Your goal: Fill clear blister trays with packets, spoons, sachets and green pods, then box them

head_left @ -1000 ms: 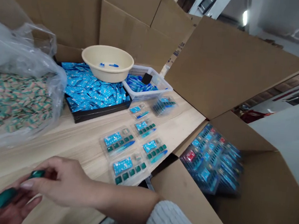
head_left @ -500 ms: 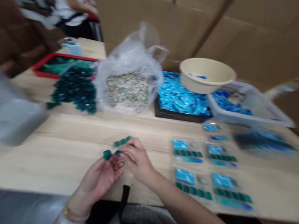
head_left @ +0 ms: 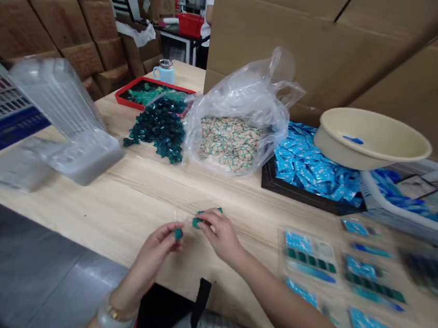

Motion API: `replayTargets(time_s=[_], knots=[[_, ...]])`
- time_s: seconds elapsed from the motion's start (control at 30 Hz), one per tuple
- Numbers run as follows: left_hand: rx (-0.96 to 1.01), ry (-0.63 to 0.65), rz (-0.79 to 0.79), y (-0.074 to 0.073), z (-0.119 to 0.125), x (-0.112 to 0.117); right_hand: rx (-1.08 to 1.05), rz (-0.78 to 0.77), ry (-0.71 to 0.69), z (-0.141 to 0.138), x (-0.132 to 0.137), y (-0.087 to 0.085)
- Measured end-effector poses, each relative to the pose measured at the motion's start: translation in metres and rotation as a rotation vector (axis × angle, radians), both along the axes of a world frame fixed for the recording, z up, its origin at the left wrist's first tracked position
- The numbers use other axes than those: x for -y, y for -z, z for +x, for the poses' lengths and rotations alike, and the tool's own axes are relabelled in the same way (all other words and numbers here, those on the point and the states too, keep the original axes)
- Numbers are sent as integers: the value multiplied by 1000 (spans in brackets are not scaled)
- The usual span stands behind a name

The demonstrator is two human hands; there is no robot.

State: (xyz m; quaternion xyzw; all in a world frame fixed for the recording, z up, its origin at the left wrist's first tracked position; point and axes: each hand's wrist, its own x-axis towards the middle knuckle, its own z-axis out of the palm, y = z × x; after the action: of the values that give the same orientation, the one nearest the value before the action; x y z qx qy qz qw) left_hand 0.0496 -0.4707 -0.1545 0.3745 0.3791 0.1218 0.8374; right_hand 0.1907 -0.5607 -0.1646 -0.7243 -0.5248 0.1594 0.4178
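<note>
My left hand is at the table's front edge, fingers pinched on a small dark green piece. My right hand is just to its right, fingers closed on another green piece over a clear plastic tray that lies on the wooden table. The two hands are a few centimetres apart. A heap of the same dark green pieces lies further back on the table.
A plastic bag of pale packets, a black tray of blue sachets, a cream bowl and a white basket line the back. Filled clear trays lie at right. A stack of clear trays stands left. A red tray and mug sit behind.
The view has swung left, from the open carton at right to the table's left side. My hands have stayed together at the front edge with the green pieces.
</note>
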Motion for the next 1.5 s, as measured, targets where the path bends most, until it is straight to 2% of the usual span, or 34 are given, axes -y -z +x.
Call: replayTargets(time_s=[0.07,0.13,0.23,0.3,0.4,0.53,0.63,0.7,0.8,0.9,0.97,1.1,1.17,1.27,1.37,1.43,1.5], knots=[[-66,-28,156,4,3,-10,261,-110,-72,8,-17,7],[-117,-9,238,15,6,-16,510,-221,-188,15,-28,16],[-194,18,315,33,11,-21,684,-294,-288,24,-31,26],[-217,29,312,37,13,-22,671,-293,-269,25,-27,22],[-155,-29,223,29,15,-22,515,-187,-231,16,-23,4],[-92,-97,65,18,17,-19,316,-46,-355,0,-27,-17],[-98,-58,8,23,15,-18,218,-65,-352,-3,-29,-20],[-103,1,51,29,11,-17,170,-87,-362,-3,-29,-20],[-107,70,206,33,5,-21,188,-106,-379,-3,-30,-22],[-174,-19,410,35,0,-31,312,-149,-347,1,-34,-19],[-252,-9,666,39,-2,-37,463,-221,-310,5,-38,-12],[-297,286,1359,58,-3,-39,708,-323,-368,14,-45,7],[-335,352,1555,67,-1,-35,738,-324,-401,18,-47,13],[-396,365,1647,70,-1,-28,703,-330,-406,22,-46,16],[-344,375,1615,60,-5,-29,605,-342,-347,20,-41,15],[-307,347,1565,48,-7,-41,569,-329,-282,17,-35,15],[-319,272,1525,35,-5,-65,583,-308,-238,16,-29,20]])
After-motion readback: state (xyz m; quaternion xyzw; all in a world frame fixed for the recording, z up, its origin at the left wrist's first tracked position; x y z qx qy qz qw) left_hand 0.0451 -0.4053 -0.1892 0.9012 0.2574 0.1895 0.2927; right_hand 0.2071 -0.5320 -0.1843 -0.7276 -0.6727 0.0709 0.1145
